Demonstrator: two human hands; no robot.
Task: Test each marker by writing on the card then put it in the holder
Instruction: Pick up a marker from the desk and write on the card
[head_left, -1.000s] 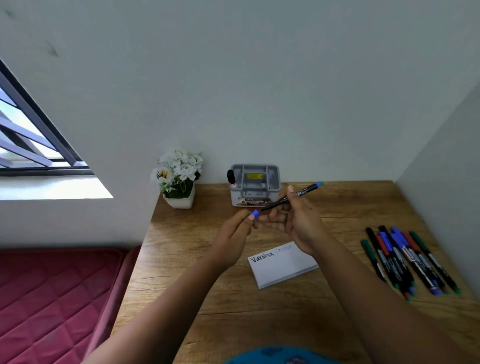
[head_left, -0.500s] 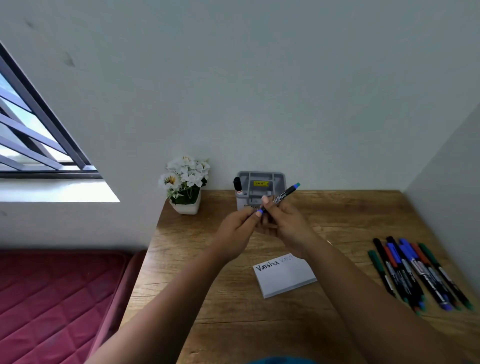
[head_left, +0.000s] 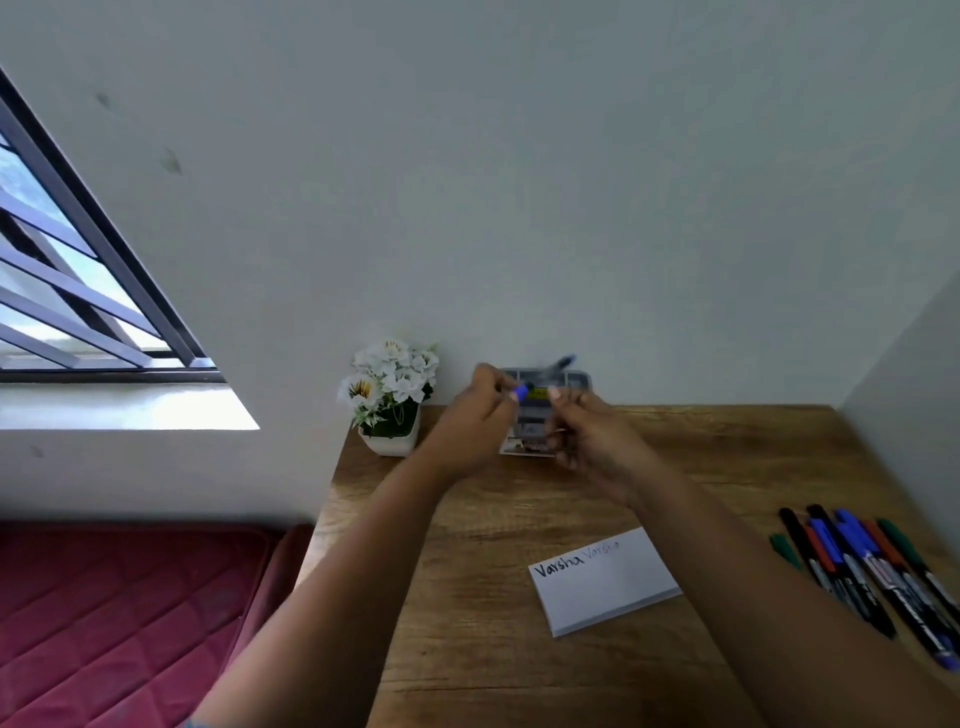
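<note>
wooden desk (head_left: 467, 597) in a white-walled corner (window (head_left: 78, 291) left).

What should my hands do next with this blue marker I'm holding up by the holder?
Probably lower the blue marker into the grey holder. The card already shows two written words, and both the left hand and right hand hold the marker right above the holder. The marker is blurred, so whether its cap is fully seated cannot be told.

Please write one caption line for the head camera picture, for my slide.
Both hands bring a blue-capped marker over the grey holder on the desk.
</note>
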